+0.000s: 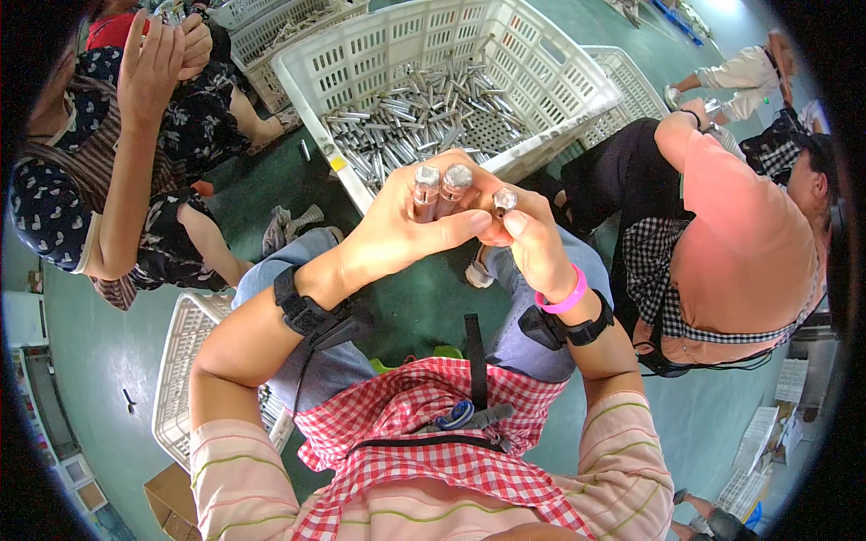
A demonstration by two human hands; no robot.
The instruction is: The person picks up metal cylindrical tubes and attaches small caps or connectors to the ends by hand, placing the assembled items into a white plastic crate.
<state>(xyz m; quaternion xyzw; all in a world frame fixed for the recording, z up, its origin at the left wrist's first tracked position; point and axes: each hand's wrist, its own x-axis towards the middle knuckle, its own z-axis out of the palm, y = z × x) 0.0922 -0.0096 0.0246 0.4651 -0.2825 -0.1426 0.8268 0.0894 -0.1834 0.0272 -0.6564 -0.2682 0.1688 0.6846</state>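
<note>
My left hand is closed around two short metal tubes, held upright side by side with their silver ends up. My right hand pinches a third metal tube at its tip, right beside the other two, and the fingers of both hands touch. A black strap sits on each wrist, and a pink band on the right one. Behind my hands stands a large white slatted crate holding several loose silver metal tubes.
A seated person in a dark patterned dress is at the left with a hand raised. A person in a pink top bends forward at the right. More white crates stand at lower left and behind. The floor is green.
</note>
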